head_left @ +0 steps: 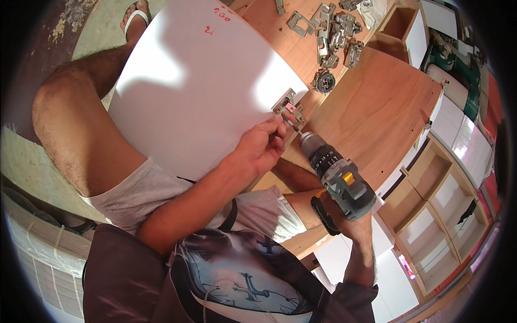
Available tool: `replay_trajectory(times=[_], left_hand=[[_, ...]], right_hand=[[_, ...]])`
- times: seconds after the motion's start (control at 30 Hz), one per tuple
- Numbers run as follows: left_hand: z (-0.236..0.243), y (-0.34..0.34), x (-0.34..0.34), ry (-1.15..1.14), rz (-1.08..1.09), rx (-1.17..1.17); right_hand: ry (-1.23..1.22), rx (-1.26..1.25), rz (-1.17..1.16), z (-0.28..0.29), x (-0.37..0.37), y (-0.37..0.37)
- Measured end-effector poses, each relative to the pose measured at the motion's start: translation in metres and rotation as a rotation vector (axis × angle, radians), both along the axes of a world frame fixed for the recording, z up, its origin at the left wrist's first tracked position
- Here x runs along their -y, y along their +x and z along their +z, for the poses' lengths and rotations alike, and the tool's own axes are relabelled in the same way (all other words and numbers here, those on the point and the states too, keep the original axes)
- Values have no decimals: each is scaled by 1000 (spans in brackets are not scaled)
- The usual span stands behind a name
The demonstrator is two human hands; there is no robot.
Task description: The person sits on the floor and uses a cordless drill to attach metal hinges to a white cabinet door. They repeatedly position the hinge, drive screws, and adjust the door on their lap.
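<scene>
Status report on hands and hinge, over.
Right hand gripping drill. Left hand at the bit. Hinge on white panel, near corner. Loose hardware pile beyond, clear of bit.

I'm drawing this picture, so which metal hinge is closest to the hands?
The hinge on the white panel near its corner, right by the left hand; the heaped hinges lie farther off.

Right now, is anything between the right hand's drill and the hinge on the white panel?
Only the left hand: its fingertips are at the front of the drill bit, close to the hinge. Nothing else visible intervenes.
</scene>
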State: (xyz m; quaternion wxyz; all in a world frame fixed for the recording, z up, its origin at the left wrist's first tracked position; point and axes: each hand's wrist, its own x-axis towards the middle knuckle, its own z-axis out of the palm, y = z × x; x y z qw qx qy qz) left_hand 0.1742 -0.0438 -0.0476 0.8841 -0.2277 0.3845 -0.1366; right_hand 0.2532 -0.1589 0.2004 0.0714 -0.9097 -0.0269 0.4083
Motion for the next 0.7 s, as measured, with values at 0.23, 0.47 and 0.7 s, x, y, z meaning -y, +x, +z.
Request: replay_trajectory(times=[0.23,0.47,0.7], left_hand=[[6,-3,-2,-36,6,-40],[13,-3,-6,-8,-25,-91],[15,-5,-6,-24,-19,-118]], right_hand=[[-20,8,-5,4,-6,-3],[-28,9,13,6,-12,-5],[-61,-6,22,9,-17,-6]])
